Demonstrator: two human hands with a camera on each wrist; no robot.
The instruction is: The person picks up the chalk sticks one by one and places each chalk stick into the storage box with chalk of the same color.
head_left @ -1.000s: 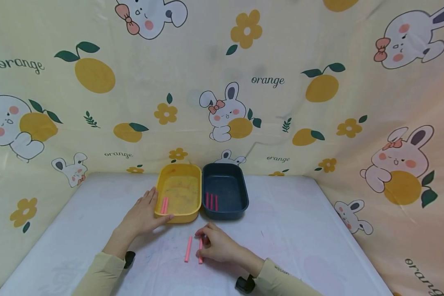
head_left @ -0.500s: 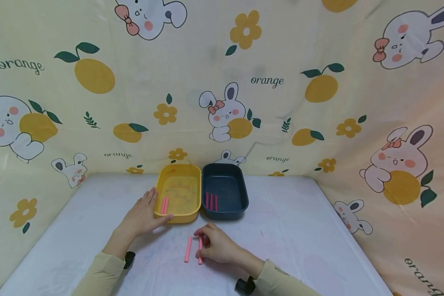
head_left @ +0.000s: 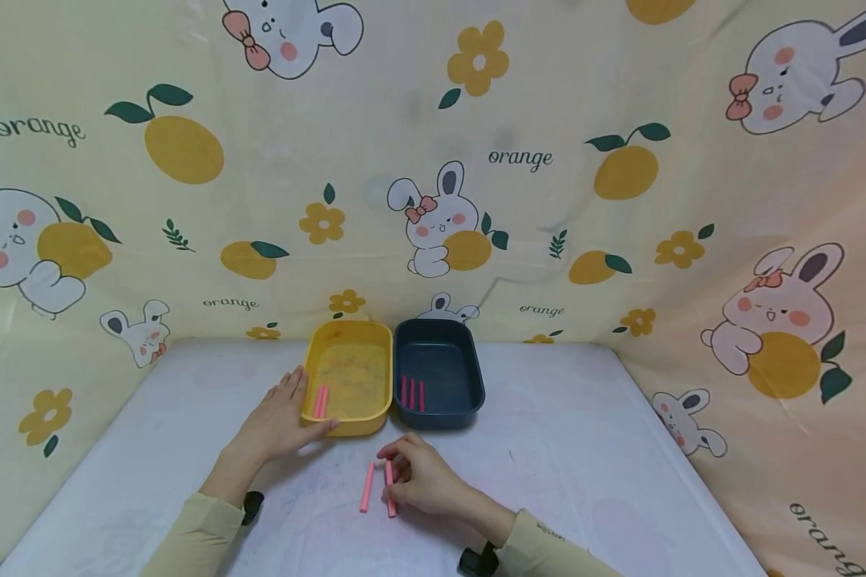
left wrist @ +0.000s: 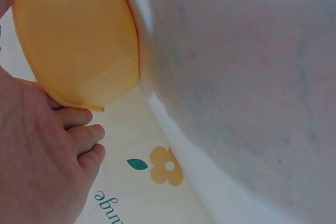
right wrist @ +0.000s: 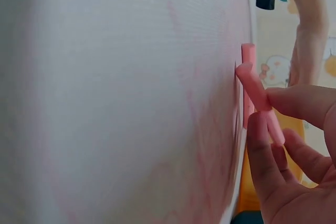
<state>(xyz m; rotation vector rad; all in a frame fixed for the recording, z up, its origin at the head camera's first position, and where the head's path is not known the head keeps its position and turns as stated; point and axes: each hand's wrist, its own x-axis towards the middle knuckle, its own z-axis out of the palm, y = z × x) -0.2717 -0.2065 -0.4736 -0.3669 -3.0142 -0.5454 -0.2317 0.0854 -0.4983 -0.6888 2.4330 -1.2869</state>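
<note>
My left hand (head_left: 277, 417) holds the yellow tray (head_left: 361, 428) at its front left corner, fingers along the left wall and thumb over the front rim. Two pink chalk sticks (head_left: 321, 401) stand side by side inside that tray. In front of the trays, my right hand (head_left: 427, 478) pinches a pink chalk stick (right wrist: 252, 85) between thumb and fingers; the right wrist view shows it tilted. Another pink chalk stick (head_left: 367, 487) lies on the table just left of it.
A dark blue tray (head_left: 443, 420) sits against the yellow one on the right, with three deeper pink sticks (head_left: 413, 393) in it. White cloth (head_left: 570, 465) covers the table. A printed curtain (head_left: 534, 216) hangs behind and at both sides.
The chalk stick in my right hand has tilted slightly, its upper end shifting a little left. My left hand keeps its place on the yellow tray.
</note>
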